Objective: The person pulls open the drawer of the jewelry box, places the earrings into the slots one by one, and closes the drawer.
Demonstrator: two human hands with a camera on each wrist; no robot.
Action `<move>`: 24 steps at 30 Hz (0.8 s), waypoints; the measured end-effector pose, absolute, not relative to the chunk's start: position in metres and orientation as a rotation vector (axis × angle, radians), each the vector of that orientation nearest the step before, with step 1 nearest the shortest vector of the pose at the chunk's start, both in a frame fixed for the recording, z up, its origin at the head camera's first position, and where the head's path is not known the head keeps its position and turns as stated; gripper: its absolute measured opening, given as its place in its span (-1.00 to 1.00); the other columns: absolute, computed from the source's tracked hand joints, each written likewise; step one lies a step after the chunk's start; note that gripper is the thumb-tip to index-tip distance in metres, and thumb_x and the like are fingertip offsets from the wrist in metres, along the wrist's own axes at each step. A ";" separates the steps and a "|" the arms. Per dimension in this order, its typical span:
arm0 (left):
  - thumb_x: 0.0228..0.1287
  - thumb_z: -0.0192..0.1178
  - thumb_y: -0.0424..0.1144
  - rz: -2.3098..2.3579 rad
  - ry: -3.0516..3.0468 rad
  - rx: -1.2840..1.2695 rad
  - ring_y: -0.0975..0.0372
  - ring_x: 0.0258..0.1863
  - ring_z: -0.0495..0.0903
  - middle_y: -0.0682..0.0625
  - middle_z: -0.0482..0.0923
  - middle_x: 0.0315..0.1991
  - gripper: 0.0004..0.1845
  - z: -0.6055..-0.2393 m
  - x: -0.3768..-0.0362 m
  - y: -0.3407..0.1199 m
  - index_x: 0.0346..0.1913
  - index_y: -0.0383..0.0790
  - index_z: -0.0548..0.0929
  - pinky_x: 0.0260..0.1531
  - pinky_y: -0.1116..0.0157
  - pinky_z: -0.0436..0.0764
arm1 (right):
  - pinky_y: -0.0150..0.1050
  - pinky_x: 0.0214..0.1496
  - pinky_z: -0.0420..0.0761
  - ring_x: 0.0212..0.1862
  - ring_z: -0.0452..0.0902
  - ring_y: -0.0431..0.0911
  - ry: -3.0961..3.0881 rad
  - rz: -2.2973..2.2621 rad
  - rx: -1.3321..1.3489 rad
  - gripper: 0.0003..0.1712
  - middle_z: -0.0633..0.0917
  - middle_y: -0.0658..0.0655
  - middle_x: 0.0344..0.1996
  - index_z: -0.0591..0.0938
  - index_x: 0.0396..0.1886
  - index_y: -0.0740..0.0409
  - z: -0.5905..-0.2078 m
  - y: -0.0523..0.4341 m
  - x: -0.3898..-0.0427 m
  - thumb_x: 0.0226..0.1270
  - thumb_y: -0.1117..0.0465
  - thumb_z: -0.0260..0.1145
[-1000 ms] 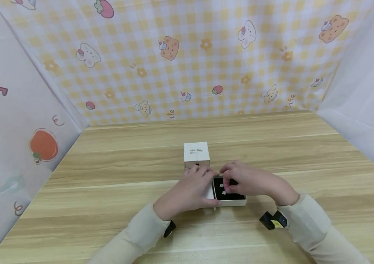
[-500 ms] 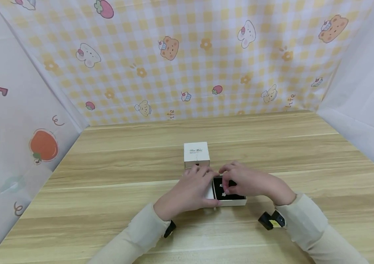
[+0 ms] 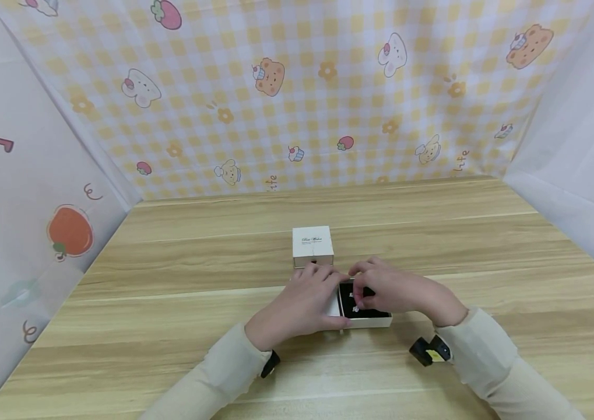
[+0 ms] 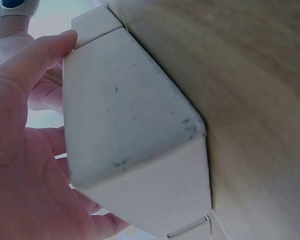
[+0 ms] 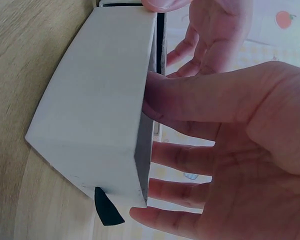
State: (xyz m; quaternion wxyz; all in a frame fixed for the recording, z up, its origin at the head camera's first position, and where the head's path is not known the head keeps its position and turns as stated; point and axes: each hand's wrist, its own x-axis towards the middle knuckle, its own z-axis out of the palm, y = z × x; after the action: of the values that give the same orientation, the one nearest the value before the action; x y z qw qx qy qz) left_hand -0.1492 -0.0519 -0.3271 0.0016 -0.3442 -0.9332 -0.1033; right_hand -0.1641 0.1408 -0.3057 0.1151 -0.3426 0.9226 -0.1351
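Observation:
A white drawer-style jewelry box (image 3: 333,309) lies on the table, its drawer (image 3: 372,322) pulled out to the right. My left hand (image 3: 302,303) grips the box, thumb on the near side and fingers on the far side, as the left wrist view of the box (image 4: 130,110) shows. On the drawer's black insert (image 3: 346,287) sit two small sparkly earrings, one earring (image 3: 356,309) below the other earring (image 3: 351,295). My right hand (image 3: 391,287) reaches into the drawer; its thumb and index finger pinch at the lower earring. Inside the drawer, the right wrist view hides the fingertips behind the wall.
Behind my left hand stands a second white box (image 3: 312,242) with printed lettering. A dark ribbon tab (image 5: 107,207) hangs from the drawer's end. The wood-grain table (image 3: 197,256) meets a yellow checked cloth (image 3: 302,116) at the back.
The lower earring has shifted very slightly toward me, along with my right fingertips. My right wrist has moved slightly left. The left hand and box stay in place.

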 end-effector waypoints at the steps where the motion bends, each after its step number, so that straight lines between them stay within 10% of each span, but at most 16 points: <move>1: 0.01 0.26 0.23 -0.326 -2.929 -1.081 0.13 0.10 0.34 0.08 0.43 0.11 -0.29 -0.327 -0.149 -0.052 0.20 -0.07 0.45 0.08 0.11 0.35 | 0.09 0.15 0.38 0.17 0.32 0.16 2.706 -0.394 -0.995 -0.76 0.53 0.19 0.06 0.56 -0.61 -0.12 -0.306 0.140 -0.164 0.15 0.29 0.32; 24: 0.03 0.23 0.26 -0.307 -2.941 -1.082 0.15 0.06 0.34 0.10 0.41 0.13 -0.26 -0.327 -0.149 -0.051 0.25 -0.03 0.41 0.05 0.13 0.36 | 0.05 0.10 0.41 0.06 0.39 0.13 2.768 -0.291 -1.055 -0.77 0.56 0.18 -0.02 0.51 -0.61 -0.08 -0.308 0.139 -0.163 0.12 0.31 0.29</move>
State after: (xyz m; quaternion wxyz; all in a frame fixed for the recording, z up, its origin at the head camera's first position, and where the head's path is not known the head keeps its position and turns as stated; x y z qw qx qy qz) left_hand -0.1492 -0.0514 -0.3270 -0.0036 -0.3435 -0.9341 -0.0976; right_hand -0.1629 0.1385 -0.3078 0.0825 -0.3533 0.9268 -0.0973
